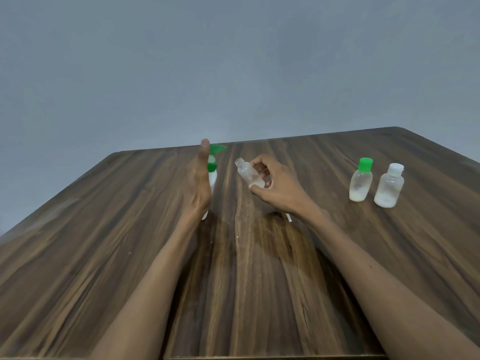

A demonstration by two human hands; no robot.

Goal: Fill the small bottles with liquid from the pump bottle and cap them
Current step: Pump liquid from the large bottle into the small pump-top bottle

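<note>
The right hand pinches an uncapped bottle, tilted toward the pump bottle. The left hand, fingers straight, stands just before the pump bottle. Two capped bottles stand well right of it.

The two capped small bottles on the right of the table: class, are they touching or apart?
Apart. The head view shows a narrow strip of wooden table between the green-capped bottle and the white-capped bottle, so their bodies do not meet.
</note>
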